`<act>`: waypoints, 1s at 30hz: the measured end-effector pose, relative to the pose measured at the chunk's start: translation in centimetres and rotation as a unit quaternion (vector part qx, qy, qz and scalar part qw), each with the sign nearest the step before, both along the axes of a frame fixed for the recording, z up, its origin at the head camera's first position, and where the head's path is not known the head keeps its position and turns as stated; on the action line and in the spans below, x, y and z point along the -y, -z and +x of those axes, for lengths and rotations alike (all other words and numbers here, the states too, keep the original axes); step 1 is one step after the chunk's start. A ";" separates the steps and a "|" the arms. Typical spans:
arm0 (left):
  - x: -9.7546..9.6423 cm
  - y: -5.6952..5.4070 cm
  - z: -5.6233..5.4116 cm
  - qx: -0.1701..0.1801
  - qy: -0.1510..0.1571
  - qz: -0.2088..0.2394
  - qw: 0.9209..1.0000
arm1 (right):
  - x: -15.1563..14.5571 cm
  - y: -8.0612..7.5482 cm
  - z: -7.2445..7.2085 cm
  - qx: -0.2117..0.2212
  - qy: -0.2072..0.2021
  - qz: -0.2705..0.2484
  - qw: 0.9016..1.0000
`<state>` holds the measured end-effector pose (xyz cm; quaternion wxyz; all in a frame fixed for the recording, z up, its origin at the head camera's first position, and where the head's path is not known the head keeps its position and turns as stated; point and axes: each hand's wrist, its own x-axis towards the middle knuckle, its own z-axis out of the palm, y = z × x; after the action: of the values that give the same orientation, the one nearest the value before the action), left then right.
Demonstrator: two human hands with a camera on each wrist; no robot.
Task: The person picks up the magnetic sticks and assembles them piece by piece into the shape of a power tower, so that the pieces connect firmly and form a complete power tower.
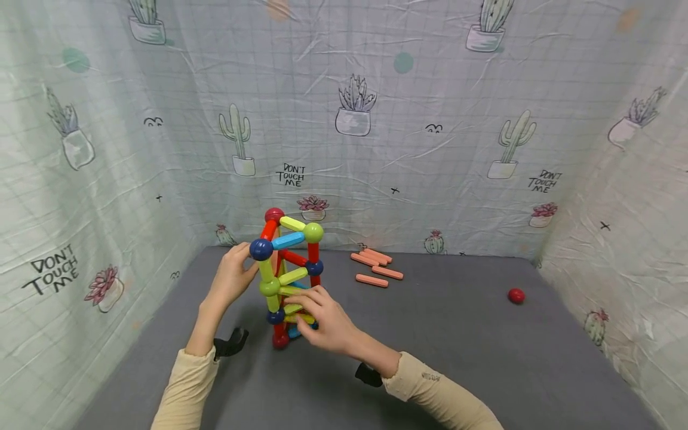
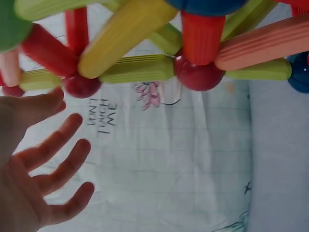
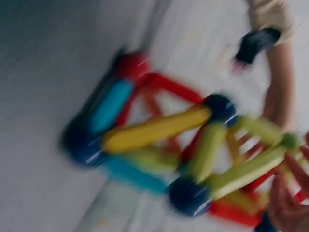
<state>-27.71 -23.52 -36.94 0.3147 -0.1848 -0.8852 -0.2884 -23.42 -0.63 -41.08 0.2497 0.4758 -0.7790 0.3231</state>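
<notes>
A tall tower of magnetic rods and balls stands on the grey table, in red, yellow-green, blue and orange. My left hand is at its left side, partly behind the top dark blue ball. In the left wrist view the fingers of my left hand are spread, the thumb tip close to a red ball. My right hand is at the tower's lower front right, with loosely bent fingers by the yellow-green rods. Whether its fingertips touch them I cannot tell; the right wrist view is blurred.
Several loose orange rods lie on the table behind and right of the tower. A single red ball sits far to the right. A cactus-print curtain hangs along the back and both sides.
</notes>
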 end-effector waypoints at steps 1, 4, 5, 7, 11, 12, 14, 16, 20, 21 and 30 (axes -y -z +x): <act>0.0 -0.2 0.4 -0.011 -0.006 0.013 1.000 | -0.6 0.4 -0.6 -0.019 0.005 -0.012 1.000; -0.4 -1.3 1.6 -0.086 -0.011 0.069 0.994 | -2.7 1.9 -3.2 -0.061 0.047 -0.042 0.996; -0.6 -1.7 2.0 -0.119 -0.003 0.089 0.989 | -3.5 2.4 -4.2 -0.064 0.067 -0.045 0.995; -1.2 -2.7 2.8 -0.184 0.023 0.118 0.975 | -5.0 3.2 -6.1 -0.055 0.120 -0.026 0.991; -2.7 -4.3 4.3 -0.244 0.077 0.121 0.959 | -7.3 4.5 -9.5 -0.031 0.241 0.084 0.966; -3.0 -4.5 4.5 -0.244 0.085 0.113 0.959 | -7.7 4.8 -10.2 -0.021 0.264 0.119 0.957; -3.5 -4.7 4.8 -0.236 0.093 0.095 0.963 | -8.3 5.2 -11.3 -0.003 0.298 0.186 0.936; -3.9 -4.7 4.9 -0.221 0.093 0.079 0.968 | -8.7 5.6 -12.0 0.017 0.313 0.238 0.919; -4.1 -4.4 4.8 -0.208 0.089 0.071 0.971 | -9.3 6.2 -12.8 0.043 0.309 0.296 0.903; -4.1 -4.3 4.8 -0.207 0.088 0.069 0.972 | -9.4 6.3 -12.9 0.042 0.307 0.302 0.902; -3.8 -4.1 4.9 -0.200 0.051 0.025 0.978 | -10.1 7.0 -13.4 0.027 0.315 0.330 0.890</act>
<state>-22.84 -19.75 -32.82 0.4750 -0.2755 -0.7863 -0.2832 -36.81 9.48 -48.04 0.1459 0.2519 -0.9560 -0.0353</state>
